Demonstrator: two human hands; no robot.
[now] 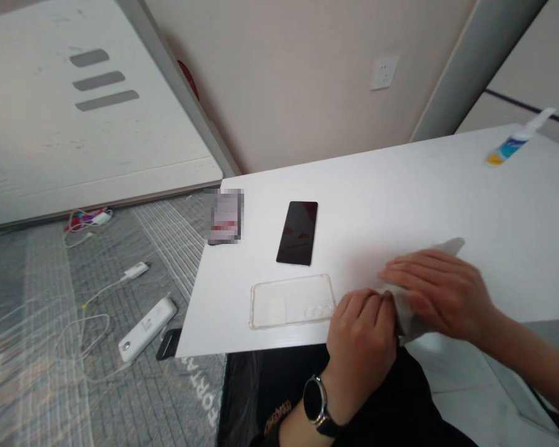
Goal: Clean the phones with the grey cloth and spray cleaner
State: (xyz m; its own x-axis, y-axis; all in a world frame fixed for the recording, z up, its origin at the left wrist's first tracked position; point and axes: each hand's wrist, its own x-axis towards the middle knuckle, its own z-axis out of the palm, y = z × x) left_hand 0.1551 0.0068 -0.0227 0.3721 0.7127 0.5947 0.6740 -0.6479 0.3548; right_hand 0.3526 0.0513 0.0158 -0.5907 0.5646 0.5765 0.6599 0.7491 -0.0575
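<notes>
At the table's front edge my left hand (363, 335), with a watch on the wrist, is closed around a bunched pale grey cloth or tissue (405, 316). My right hand (440, 288) presses over the same cloth, its fingers held together and the thumb on the near side. A pale corner sticks out beyond the fingers. Whether anything is wrapped inside is hidden. Just left of my left hand lies a clear phone case (291, 304). Behind the case a black-screened phone (298, 233) rests flat on the white table (400, 198).
A blurred-out item (226, 217) lies at the table's left edge. Far right lies a white, blue and yellow tube (507, 149). On the grey covering at left are a white power bank (146, 329), white cables (105, 288) and a small black object (168, 344).
</notes>
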